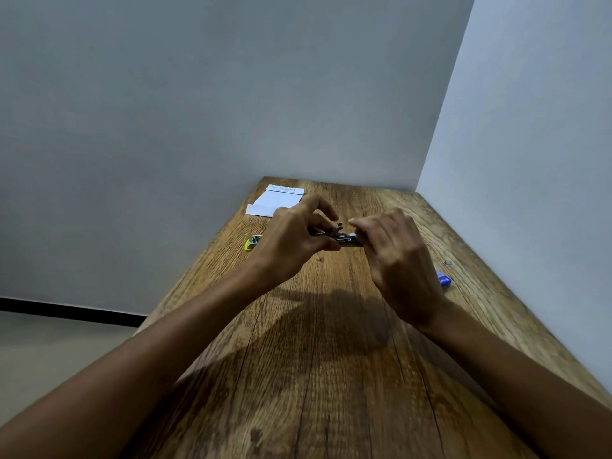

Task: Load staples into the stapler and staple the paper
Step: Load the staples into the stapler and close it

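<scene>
Now both hands meet over the middle of the table (331, 342), holding the stapler (344, 239) just above the wood. The left hand (291, 240) grips its left end, fingers curled over the top and thumb underneath; the right hand (394, 256) pinches the right end with curled fingers. Only the dark middle stretch shows between them, with metal parts that are too small to make out. A yellow staple box (253, 243) lies just left of the left hand, close to the table's left edge. White paper (276, 202) lies at the far left corner, with a line of print across its top that cannot be read. A blue object (443, 279) sits beside the right wrist, near the wall (530, 160) that runs along the table's right edge. Another wall closes the far end. Bare wood stretches toward the viewer under both forearms.
</scene>
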